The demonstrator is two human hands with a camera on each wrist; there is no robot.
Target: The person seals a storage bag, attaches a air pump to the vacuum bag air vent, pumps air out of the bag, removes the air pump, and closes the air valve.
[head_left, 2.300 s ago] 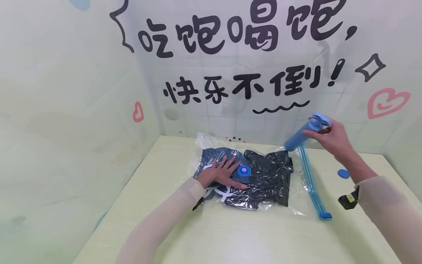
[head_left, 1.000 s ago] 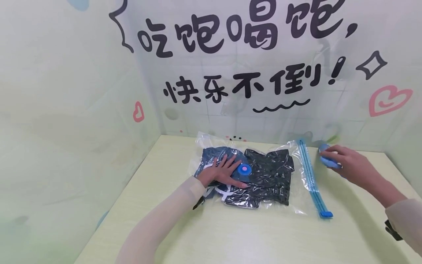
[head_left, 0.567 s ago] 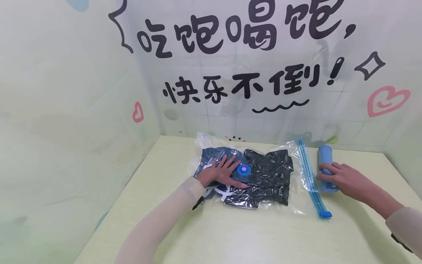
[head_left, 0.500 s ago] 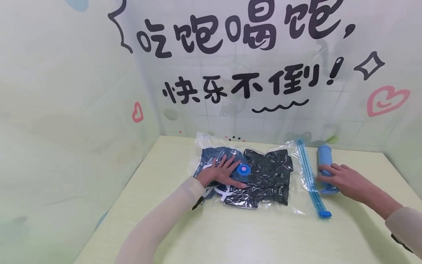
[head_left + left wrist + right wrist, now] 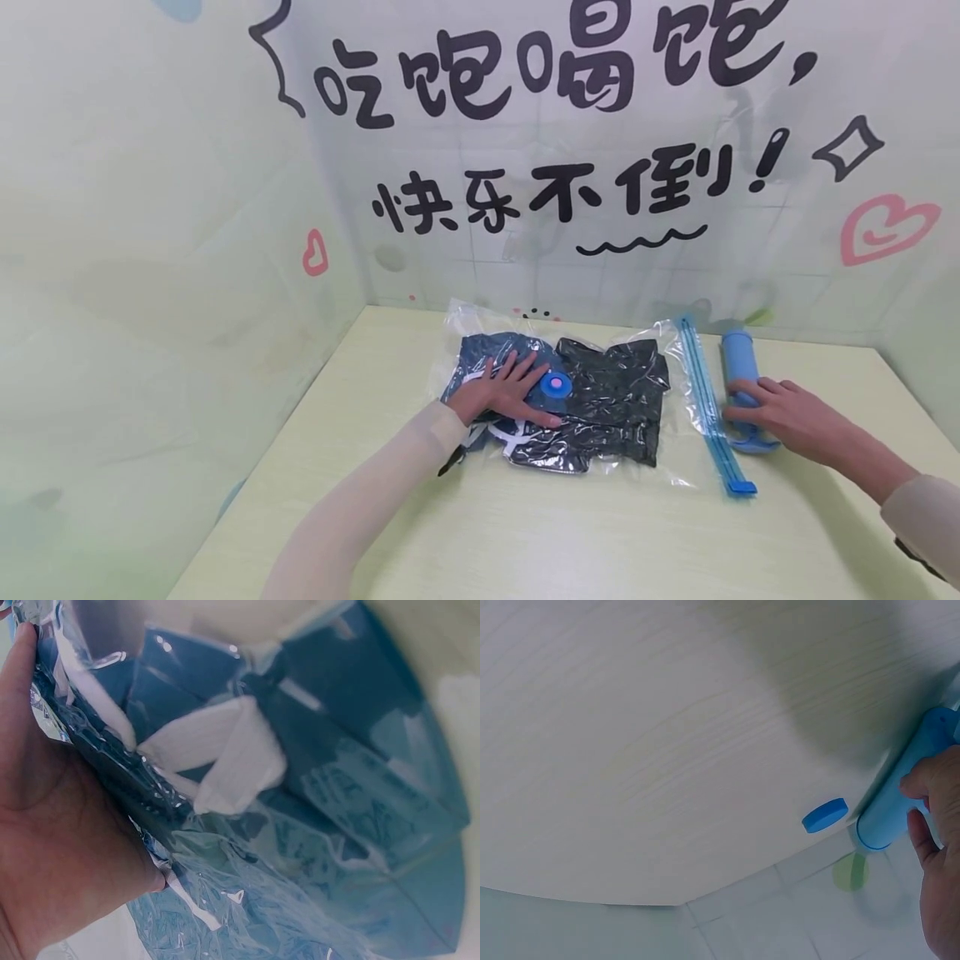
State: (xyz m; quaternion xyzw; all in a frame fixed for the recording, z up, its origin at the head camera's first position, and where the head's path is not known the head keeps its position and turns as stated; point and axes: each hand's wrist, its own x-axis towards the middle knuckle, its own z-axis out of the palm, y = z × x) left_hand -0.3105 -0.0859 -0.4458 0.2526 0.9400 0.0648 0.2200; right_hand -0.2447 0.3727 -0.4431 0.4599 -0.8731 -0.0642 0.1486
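Note:
A clear vacuum storage bag [image 5: 600, 467] lies on the table with dark blue and black folded clothes [image 5: 611, 400] inside. My left hand [image 5: 510, 396] presses on its left half, fingers spread, beside the round blue valve [image 5: 556, 384]. In the left wrist view the hand's palm [image 5: 67, 847] is against the wrinkled plastic over the cloth [image 5: 352, 750]. To the right of the bag a blue hand pump [image 5: 738, 354] lies lengthwise, its handle towards me. My right hand [image 5: 787, 417] holds it, fingertips across the barrel; the right wrist view also shows fingers over the pump [image 5: 889, 810].
A blue slider clip [image 5: 741, 489] sits at the near end of the bag's teal zip strip [image 5: 705, 396]. The right wrist view shows a round blue cap [image 5: 825, 816] near the pump. A printed wall sheet [image 5: 540, 275] stands along the table's back edge.
My right hand has brought the pump down from above the bag's far right corner onto the table beside the zip. Its handle has shifted slightly towards me. My left hand stays put.

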